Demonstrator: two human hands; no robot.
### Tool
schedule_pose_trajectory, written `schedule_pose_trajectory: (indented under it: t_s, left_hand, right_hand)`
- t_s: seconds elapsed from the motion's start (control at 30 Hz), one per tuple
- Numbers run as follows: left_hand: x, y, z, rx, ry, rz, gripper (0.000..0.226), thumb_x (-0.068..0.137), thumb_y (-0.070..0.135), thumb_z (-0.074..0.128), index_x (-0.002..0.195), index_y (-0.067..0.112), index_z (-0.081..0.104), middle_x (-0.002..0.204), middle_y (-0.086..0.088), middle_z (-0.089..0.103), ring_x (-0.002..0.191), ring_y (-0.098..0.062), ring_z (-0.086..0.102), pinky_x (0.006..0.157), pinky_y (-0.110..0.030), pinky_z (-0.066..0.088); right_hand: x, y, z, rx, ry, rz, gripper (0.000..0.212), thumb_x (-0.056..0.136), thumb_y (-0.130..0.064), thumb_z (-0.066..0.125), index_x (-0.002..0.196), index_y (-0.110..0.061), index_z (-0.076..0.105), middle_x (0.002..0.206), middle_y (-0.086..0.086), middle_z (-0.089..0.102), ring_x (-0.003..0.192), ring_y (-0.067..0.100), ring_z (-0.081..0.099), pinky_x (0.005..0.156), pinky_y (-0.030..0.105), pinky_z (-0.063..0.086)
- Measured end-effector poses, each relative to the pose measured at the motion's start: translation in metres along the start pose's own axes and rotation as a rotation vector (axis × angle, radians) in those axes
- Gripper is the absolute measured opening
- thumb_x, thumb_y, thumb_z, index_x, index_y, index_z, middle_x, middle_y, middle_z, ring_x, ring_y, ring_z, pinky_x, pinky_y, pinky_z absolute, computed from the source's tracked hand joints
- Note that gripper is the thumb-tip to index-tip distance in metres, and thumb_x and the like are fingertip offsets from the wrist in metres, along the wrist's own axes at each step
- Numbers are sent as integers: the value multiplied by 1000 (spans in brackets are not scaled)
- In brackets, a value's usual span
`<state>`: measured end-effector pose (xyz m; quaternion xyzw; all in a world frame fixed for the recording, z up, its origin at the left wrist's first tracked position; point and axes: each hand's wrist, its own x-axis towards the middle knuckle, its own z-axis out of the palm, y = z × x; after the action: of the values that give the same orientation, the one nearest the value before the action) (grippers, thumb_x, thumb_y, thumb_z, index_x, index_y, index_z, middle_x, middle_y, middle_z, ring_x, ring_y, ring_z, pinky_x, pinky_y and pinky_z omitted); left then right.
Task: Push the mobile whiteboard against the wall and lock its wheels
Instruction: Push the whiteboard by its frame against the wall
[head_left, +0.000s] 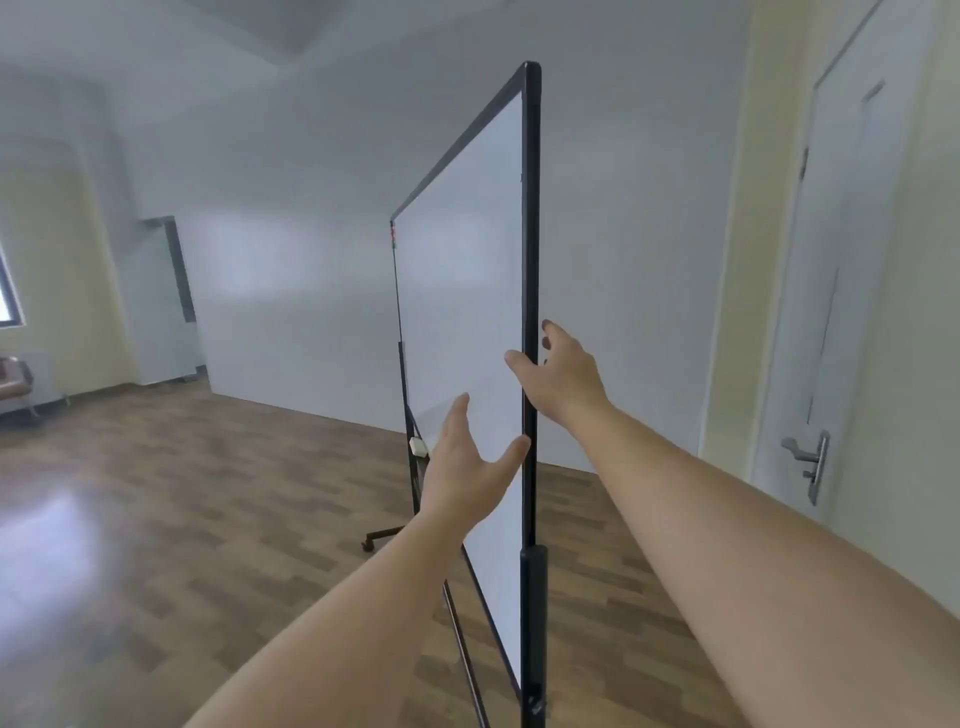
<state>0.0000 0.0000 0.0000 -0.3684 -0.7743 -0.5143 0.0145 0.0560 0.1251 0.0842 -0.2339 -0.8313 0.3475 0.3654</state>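
Note:
A black-framed mobile whiteboard (462, 291) stands edge-on in front of me, its near vertical frame edge (531, 312) running top to bottom. My left hand (467, 462) is open in front of the white surface, thumb by the near edge. My right hand (561, 369) is open around that edge, thumb on the front side, fingers reaching behind; whether it touches is unclear. One far caster (368, 544) shows on the wooden floor. A white eraser (418, 446) sits on the board's tray. The white wall (311, 234) lies beyond the board.
A closed door with a metal handle (810, 457) is on the right. A radiator and a piece of furniture (21, 384) stand at the far left under a window. Wooden floor (182, 519) stretches to the left of the board.

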Motion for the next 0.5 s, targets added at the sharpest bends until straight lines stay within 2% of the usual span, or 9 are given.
schedule_pose_trajectory:
  t_s: [0.1, 0.2, 0.23, 0.3, 0.37, 0.43, 0.5]
  left_hand:
    - [12, -6, 15, -23, -23, -51, 106, 93, 57, 73, 172, 30, 9, 178, 10, 18, 162, -18, 23, 123, -46, 38]
    - [25, -13, 37, -37, -36, -97, 106, 91, 55, 76, 172, 33, 10, 177, 11, 20, 162, -18, 24, 125, -45, 36]
    - [27, -15, 42, -51, -39, -113, 105, 91, 54, 76, 171, 35, 11, 177, 11, 21, 162, -18, 24, 125, -45, 35]
    - [36, -18, 54, -87, -28, -142, 101, 92, 50, 77, 170, 40, 13, 176, 11, 24, 160, -18, 27, 121, -41, 39]
    - [44, -23, 65, -120, -11, -182, 99, 91, 47, 77, 169, 43, 15, 173, 12, 30, 157, -16, 33, 110, -32, 42]
    - [51, -28, 73, -149, 14, -199, 99, 87, 45, 78, 167, 51, 18, 168, 12, 38, 154, -14, 38, 109, -32, 45]
    - [56, -33, 77, -176, 21, -206, 101, 83, 41, 78, 164, 58, 19, 168, 13, 40, 155, -12, 36, 118, -41, 45]
  right_hand:
    - [17, 7, 3, 44, 3, -61, 68, 101, -42, 57, 162, -21, 36, 157, -1, 49, 143, 24, 45, 110, 39, 44]
    - [34, 9, 1, 125, -49, -115, 41, 103, -26, 55, 144, -23, 55, 122, -8, 67, 108, 16, 61, 78, 21, 46]
    - [38, 9, 0, 151, -69, -132, 33, 102, -21, 54, 135, -24, 59, 108, -9, 67, 96, 15, 61, 72, 20, 45]
    - [52, 14, 0, 181, -99, -157, 20, 99, -14, 53, 112, -28, 61, 86, -8, 62, 78, 13, 58, 69, 25, 47]
    - [61, 21, 4, 184, -112, -200, 27, 96, -12, 52, 92, -38, 53, 74, -9, 54, 65, 11, 52, 67, 27, 46]
    - [68, 28, 7, 206, -133, -243, 32, 95, -11, 51, 89, -43, 49, 71, -11, 52, 62, 9, 49, 66, 27, 46]
    - [73, 35, 9, 263, -162, -265, 29, 93, -11, 51, 103, -38, 57, 74, -15, 53, 64, 4, 50, 69, 25, 47]
